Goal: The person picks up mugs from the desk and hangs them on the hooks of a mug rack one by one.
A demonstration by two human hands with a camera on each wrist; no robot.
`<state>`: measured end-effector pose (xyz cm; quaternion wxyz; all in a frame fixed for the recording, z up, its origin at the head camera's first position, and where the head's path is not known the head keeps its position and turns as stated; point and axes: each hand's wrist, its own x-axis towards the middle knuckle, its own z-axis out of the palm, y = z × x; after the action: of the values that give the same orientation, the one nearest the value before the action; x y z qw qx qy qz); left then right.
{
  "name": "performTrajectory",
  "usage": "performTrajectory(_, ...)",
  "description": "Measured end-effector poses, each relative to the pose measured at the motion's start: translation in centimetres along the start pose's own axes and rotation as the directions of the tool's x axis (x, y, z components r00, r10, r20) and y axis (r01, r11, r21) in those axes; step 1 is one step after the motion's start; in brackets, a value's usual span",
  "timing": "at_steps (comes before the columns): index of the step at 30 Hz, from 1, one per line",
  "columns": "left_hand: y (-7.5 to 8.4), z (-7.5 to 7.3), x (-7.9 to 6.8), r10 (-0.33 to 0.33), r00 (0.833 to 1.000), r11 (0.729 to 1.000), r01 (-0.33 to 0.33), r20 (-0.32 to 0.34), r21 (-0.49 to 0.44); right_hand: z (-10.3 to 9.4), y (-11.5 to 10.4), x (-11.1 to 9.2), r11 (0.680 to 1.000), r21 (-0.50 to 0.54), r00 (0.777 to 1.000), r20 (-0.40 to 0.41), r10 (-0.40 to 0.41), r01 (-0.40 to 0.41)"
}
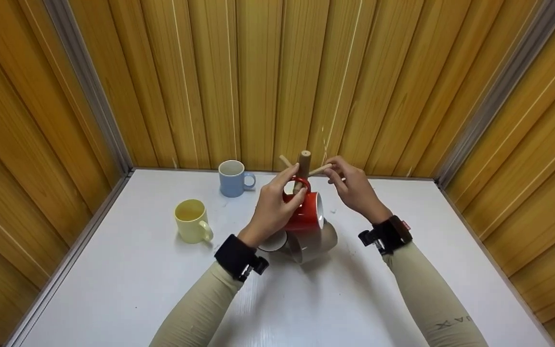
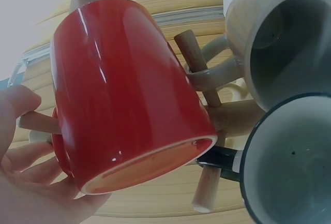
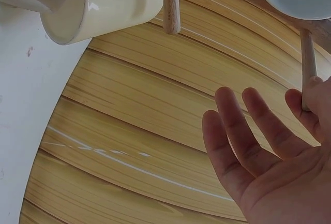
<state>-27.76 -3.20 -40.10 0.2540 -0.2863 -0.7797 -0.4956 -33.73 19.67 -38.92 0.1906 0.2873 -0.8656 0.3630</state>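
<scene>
A wooden mug tree (image 1: 305, 163) stands mid-table with several mugs hanging from its pegs. High on its near side hangs a red mug (image 1: 305, 212), its handle around a peg. My left hand (image 1: 272, 205) holds this mug at the handle, thumb and fingers on either side of the peg tip (image 2: 39, 122). On the right, my right hand (image 1: 354, 190) pinches the end of another peg (image 1: 320, 169) between thumb and index finger, the other fingers spread. Lower down hang a pale mug with a dark rim (image 2: 289, 157) and a beige mug (image 2: 240, 22).
A light-blue mug (image 1: 231, 184) stands upright at the back left of the white table (image 1: 128, 289). Nearer on the left is an upright yellow mug (image 1: 192, 229). Wood-patterned panels (image 1: 258, 86) enclose the back and sides.
</scene>
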Motion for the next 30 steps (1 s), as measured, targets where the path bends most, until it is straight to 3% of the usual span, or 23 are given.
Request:
performTrajectory(14,-1.5,-1.3,0.1,0.042,0.999,0.999,-0.042,-0.001,-0.026,0.2,-0.9,-1.2,1.0,-0.003,0.998,-0.06,-0.012,0.012)
performTrajectory(30,-3.0,-2.7,0.2,-0.049,0.995,0.999,0.049,-0.092,-0.007,0.1,-2.5,-3.7,0.993,-0.084,0.988,-0.118,-0.097,0.088)
